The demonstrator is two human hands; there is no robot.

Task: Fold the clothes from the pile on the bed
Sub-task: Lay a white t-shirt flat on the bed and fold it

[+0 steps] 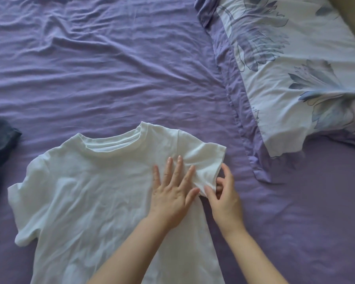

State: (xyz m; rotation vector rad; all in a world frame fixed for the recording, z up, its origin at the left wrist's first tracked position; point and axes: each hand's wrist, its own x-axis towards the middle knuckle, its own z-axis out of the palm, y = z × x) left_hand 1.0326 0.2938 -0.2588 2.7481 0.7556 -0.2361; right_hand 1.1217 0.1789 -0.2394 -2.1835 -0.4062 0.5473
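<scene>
A white T-shirt lies spread flat on the purple bed sheet, collar toward the far side. My left hand presses flat on the shirt near its right armpit, fingers straight and spread. My right hand pinches the hem of the right sleeve between thumb and fingers at the sleeve's lower corner. The left sleeve lies flat at the left. The shirt's lower part runs out of view at the bottom.
A dark blue-grey garment lies bunched at the left edge of the bed. A pillow with a pale floral cover and purple border lies at the upper right. Wrinkled purple sheet stretches beyond the shirt.
</scene>
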